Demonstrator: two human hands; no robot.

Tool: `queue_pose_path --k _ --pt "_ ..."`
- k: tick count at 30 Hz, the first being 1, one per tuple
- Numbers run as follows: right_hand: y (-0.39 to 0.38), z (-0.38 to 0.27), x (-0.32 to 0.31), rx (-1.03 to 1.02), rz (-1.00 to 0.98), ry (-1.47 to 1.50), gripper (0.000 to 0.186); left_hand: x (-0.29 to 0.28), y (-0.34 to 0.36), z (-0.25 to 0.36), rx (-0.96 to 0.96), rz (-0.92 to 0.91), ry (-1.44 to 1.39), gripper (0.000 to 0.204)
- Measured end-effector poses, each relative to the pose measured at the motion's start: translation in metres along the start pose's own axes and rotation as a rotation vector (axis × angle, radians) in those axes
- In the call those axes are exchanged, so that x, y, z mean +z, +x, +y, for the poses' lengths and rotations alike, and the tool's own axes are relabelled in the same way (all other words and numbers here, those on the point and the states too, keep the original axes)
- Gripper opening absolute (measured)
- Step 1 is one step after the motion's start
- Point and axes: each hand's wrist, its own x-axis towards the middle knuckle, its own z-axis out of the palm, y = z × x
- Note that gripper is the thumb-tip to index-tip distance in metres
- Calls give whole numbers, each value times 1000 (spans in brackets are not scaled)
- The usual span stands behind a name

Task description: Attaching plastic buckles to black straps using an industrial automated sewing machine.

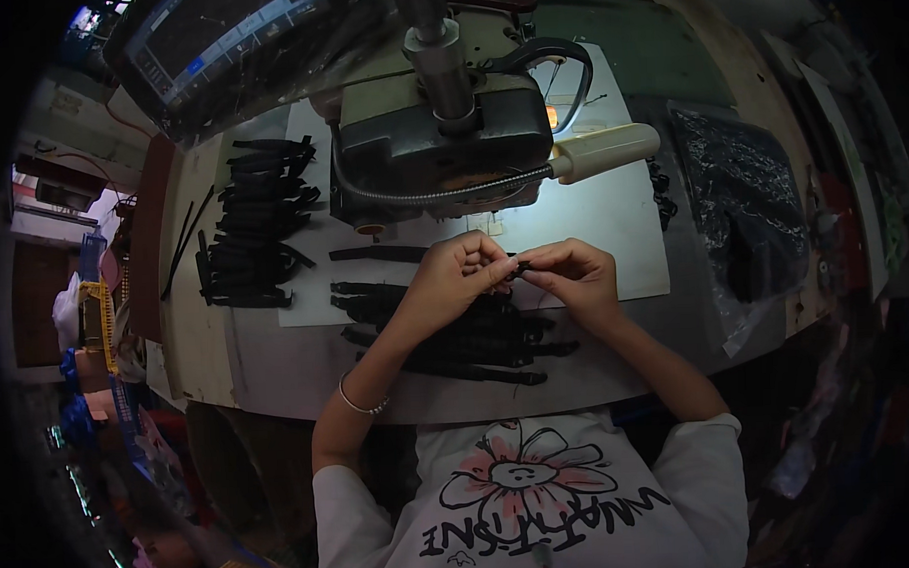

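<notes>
My left hand (458, 274) and my right hand (580, 278) meet in front of the sewing machine (444, 134), fingertips pinched on a small black piece (519, 268). The fingers cover most of it, so I cannot tell its exact kind. Below my hands lies a loose pile of black fabric straps (457, 356), partly hidden by my left forearm. One single black strap (373, 254) rests on the white board (629, 268), just left of my left hand.
A stack of black straps (262, 216) lies on the left of the table. The machine's lamp (607, 152) lights the board. A screen (216, 42) stands at the back left. A clear plastic bag (742, 209) with dark contents lies at the right.
</notes>
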Motion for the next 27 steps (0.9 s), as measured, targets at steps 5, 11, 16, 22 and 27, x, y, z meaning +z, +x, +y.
queue_pose_path --k 5,11,16,22,27 --pt "6 -2 1 106 -18 119 18 -2 -1 -1 1 20 47 13" --pt "3 -10 1 351 -70 61 17 8 -10 -4 14 63 254 13" --pt "-9 -19 -4 510 -282 -67 11 14 -26 -18 -13 23 83 14" --pt "-5 -16 -10 450 -149 -187 9 5 -6 -18 324 304 700 14" --pt "4 -14 -11 316 13 -418 8 1 16 -31 519 383 1066 18"
